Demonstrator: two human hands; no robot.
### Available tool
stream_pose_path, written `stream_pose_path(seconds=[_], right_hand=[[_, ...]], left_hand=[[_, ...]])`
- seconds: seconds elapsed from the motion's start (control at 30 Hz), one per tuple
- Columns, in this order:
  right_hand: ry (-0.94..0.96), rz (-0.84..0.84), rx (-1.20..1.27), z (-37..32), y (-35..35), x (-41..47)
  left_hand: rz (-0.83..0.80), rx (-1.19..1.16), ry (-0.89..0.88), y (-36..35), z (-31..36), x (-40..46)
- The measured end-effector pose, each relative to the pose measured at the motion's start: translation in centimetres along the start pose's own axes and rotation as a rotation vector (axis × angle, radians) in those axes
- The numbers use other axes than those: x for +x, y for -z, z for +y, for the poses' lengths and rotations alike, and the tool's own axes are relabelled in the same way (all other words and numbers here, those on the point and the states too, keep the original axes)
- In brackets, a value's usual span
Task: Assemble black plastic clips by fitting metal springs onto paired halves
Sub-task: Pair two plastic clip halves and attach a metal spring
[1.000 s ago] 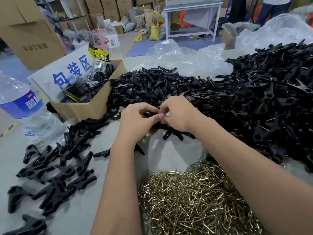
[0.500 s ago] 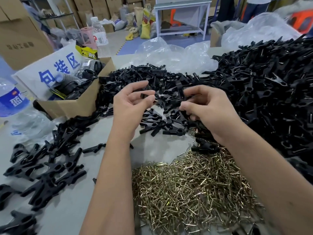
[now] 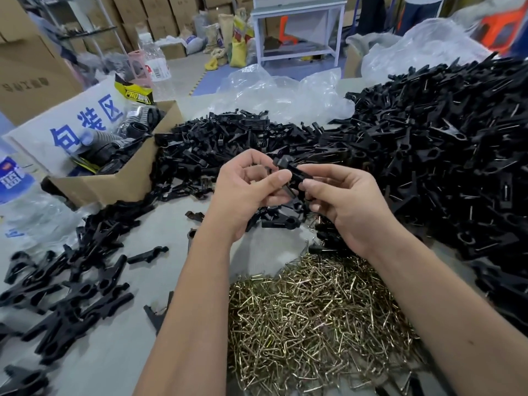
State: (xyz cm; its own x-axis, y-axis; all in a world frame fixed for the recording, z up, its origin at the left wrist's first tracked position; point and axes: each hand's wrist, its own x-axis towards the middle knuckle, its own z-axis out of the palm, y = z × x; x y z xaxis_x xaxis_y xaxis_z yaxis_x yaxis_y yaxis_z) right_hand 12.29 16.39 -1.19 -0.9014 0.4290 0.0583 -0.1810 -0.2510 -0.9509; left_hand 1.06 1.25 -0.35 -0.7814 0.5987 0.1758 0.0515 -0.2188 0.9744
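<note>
At the bottom centre of the frame lies the heap of brass-coloured metal springs (image 3: 314, 324), loose on the grey surface (image 3: 120, 338); no spring is visibly in either hand, so one has yet to be picked.

Just above it, mid-frame, the left hand (image 3: 243, 192) and right hand (image 3: 345, 201) meet. Each pinches a black clip half (image 3: 294, 174) between thumb and fingers, the pieces raised clear of the surface and touching or crossing each other. Whether the two halves are already seated together cannot be told.

The risks, as I judge them: halves mated misaligned, so a spring would not seat; a small piece slipping from a fingertip pinch into the loose halves (image 3: 228, 144) behind and mixing in; or a spring snagging its neighbours when lifted.

To the right rises the large pile of clips (image 3: 443, 155).
</note>
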Motion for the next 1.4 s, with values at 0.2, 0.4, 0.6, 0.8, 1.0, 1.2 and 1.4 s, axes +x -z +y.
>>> stream_pose_path(seconds=[0.2, 0.4, 0.6, 0.8, 1.0, 1.2, 1.4], right_hand=[[0.1, 0.094, -0.105, 0.4, 0.1, 0.1], [0.084, 0.025, -0.01, 0.6, 0.2, 0.2], [0.112, -0.008, -0.13, 0.5, 0.4, 0.2], [0.12, 0.026, -0.067, 0.8, 0.4, 0.2], [0.071, -0.024, -0.102, 0.7, 0.5, 0.2], [0.016, 0.027, -0.099, 0.3, 0.5, 0.2], [-0.105, -0.079, -0.058, -0.8, 1.6, 0.4]], left_hand=[[0.005, 0.085, -0.028, 0.2, -0.1, 0.0], [0.033, 0.1, -0.081, -0.2, 0.1, 0.2], [0.039, 0.11, -0.118, 0.0, 0.2, 0.1], [0.04, 0.134, -0.135, -0.2, 0.0, 0.2], [0.039, 0.188, -0.13, -0.1, 0.1, 0.1], [-0.02, 0.12, -0.075, -0.3, 0.3, 0.0], [-0.172, 0.01, 0.02, 0.6, 0.5, -0.3]])
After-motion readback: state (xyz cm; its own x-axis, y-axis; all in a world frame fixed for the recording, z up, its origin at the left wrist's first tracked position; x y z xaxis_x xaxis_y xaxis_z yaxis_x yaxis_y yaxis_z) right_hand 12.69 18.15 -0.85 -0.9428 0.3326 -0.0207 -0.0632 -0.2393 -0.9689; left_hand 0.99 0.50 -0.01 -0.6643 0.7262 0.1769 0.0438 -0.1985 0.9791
